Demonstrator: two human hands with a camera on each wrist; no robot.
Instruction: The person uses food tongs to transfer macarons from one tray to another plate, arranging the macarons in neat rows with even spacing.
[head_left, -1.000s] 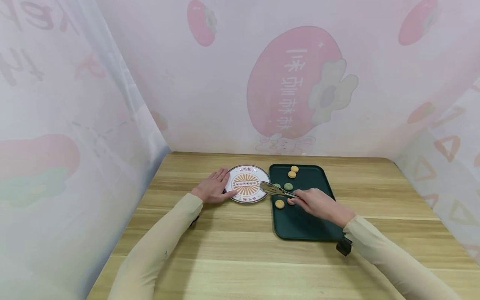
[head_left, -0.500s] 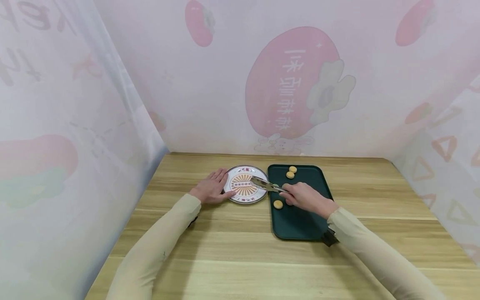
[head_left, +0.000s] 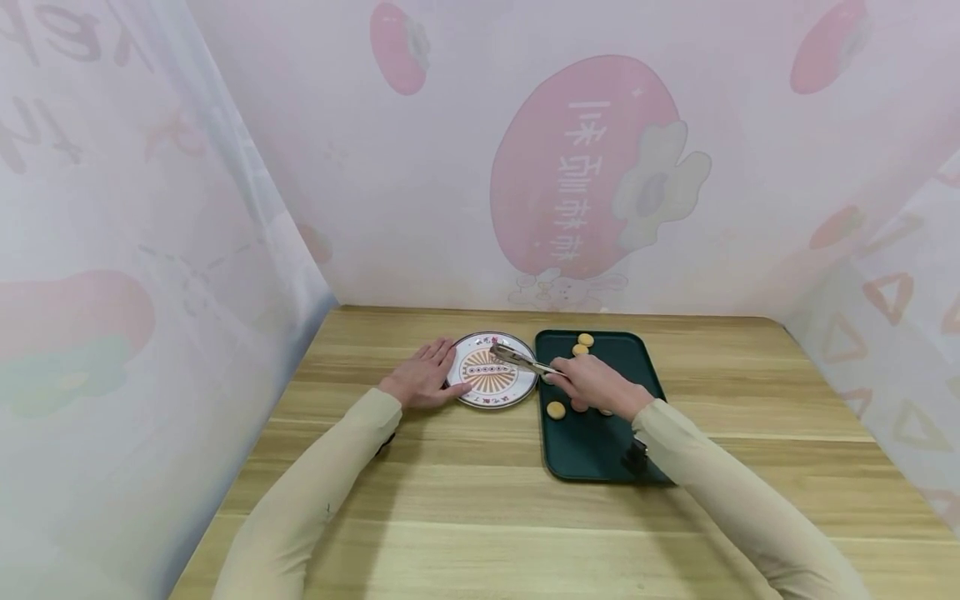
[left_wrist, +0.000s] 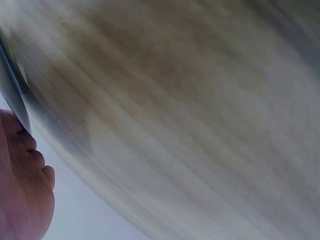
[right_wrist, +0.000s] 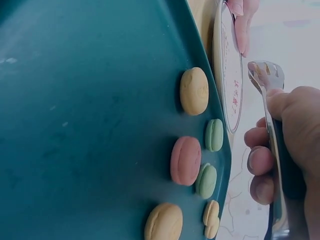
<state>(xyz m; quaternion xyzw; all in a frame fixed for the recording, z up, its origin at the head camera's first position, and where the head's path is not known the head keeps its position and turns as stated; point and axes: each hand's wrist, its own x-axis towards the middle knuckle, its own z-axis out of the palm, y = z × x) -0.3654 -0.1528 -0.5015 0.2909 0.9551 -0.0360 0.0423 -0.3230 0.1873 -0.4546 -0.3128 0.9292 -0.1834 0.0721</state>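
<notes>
My left hand [head_left: 420, 377] lies at the left rim of a white round plate [head_left: 516, 388] with an orange ray pattern, its fingers straight and thumb over the rim. In the left wrist view only part of that hand [left_wrist: 25, 185] shows, beside the plate's edge [left_wrist: 15, 95]. My right hand [head_left: 600, 385] grips metal serving tongs [head_left: 517, 358] above the dark green tray [head_left: 600, 454]. The tongs' tips reach over the plate; I cannot tell whether they hold anything. Below the right hand sit a pink macaron [right_wrist: 186, 161], green macarons [right_wrist: 214, 135] and yellow macarons [right_wrist: 195, 91].
The tray stands just right of the plate on a wooden table [head_left: 465, 517]. Two yellow macarons [head_left: 585, 340] lie together near its far edge. A printed curtain [head_left: 450, 208] hangs behind the table, with more curtain [head_left: 150, 333] along the left side.
My right hand has moved left and slightly away from me, carrying the tongs' tips from the plate's right rim to over its upper middle. The left hand has stayed at the plate.
</notes>
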